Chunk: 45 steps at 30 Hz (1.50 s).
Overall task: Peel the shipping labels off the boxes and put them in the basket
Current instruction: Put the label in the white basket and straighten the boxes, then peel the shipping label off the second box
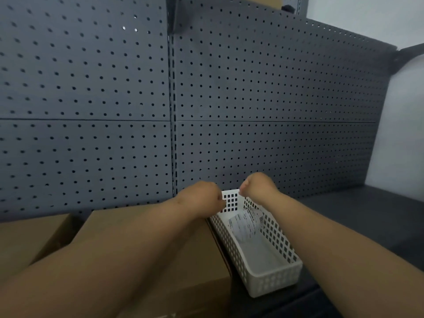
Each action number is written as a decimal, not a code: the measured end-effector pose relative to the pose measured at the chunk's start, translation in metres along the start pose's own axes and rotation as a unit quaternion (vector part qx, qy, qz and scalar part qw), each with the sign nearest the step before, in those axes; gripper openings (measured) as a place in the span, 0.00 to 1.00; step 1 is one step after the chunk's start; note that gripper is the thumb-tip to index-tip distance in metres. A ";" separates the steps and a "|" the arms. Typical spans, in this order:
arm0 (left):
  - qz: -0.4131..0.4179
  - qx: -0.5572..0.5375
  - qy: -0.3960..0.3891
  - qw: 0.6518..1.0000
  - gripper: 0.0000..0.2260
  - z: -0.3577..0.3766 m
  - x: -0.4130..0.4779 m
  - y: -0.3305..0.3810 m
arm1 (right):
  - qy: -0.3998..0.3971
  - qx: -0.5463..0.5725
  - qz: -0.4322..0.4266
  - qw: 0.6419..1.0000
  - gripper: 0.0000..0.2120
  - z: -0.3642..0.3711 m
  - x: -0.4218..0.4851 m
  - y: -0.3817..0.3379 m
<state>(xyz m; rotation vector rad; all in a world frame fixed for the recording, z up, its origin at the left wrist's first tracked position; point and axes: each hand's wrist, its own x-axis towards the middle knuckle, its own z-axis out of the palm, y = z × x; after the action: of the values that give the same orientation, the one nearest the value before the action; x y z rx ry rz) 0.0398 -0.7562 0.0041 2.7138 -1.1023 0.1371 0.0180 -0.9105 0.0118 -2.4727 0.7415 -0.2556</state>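
A white slotted basket (273, 275) stands on the dark shelf, right of a brown cardboard box (197, 253). Inside it, near the far end, lies a curled white shipping label (246, 223) with black print, slightly blurred. My left hand (200, 197) and my right hand (257, 184) hover side by side over the basket's far end, backs towards me and fingers curled under. Nothing shows in either hand, and both are apart from the label. The box top that I can see carries no label; my left forearm hides much of it.
A second cardboard box (29, 237) sits at the far left. Grey pegboard panels (275, 99) form the back wall right behind the basket. The dark shelf surface (358, 214) extends to the right, up to a white wall.
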 end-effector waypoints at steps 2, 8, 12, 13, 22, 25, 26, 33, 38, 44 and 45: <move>-0.002 0.010 0.021 1.000 0.11 -0.007 -0.006 -0.004 | 0.024 0.024 -0.024 0.999 0.12 -0.002 -0.006 -0.004; -0.040 0.067 0.102 0.992 0.14 -0.035 -0.046 -0.032 | 0.080 0.075 -0.146 0.983 0.09 -0.001 -0.040 -0.048; -0.096 0.072 0.129 0.984 0.13 -0.054 -0.087 -0.069 | 0.057 0.096 -0.221 0.969 0.09 0.012 -0.074 -0.093; -0.113 0.069 0.134 0.982 0.12 -0.059 -0.099 -0.081 | 0.042 0.098 -0.233 0.966 0.10 0.017 -0.082 -0.104; -0.223 0.088 0.150 0.959 0.13 -0.098 -0.222 -0.178 | -0.061 0.064 -0.290 0.953 0.16 0.083 -0.155 -0.210; -0.244 0.099 0.146 0.953 0.12 -0.110 -0.265 -0.213 | -0.073 0.047 -0.303 0.949 0.17 0.113 -0.183 -0.248; -0.248 0.104 0.146 0.952 0.11 -0.113 -0.280 -0.224 | -0.079 0.039 -0.306 0.948 0.17 0.122 -0.194 -0.261; -0.241 0.139 0.129 0.952 0.13 -0.135 -0.364 -0.290 | -0.095 0.006 -0.296 0.950 0.17 0.184 -0.256 -0.328; -0.181 0.129 0.103 0.970 0.13 -0.137 -0.406 -0.310 | -0.075 -0.017 -0.265 0.961 0.15 0.220 -0.276 -0.348; -0.064 0.160 0.067 0.983 0.11 -0.134 -0.431 -0.321 | -0.065 -0.081 -0.231 0.967 0.14 0.241 -0.282 -0.357; -0.046 0.157 0.065 0.984 0.11 -0.133 -0.432 -0.322 | -0.067 -0.088 -0.227 0.968 0.14 0.243 -0.281 -0.358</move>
<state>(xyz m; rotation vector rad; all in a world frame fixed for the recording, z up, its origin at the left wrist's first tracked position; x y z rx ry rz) -0.0456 -0.2078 0.0116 2.9705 -0.9897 0.5060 0.0257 -0.3953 -0.0023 -2.7732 0.1371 -0.1895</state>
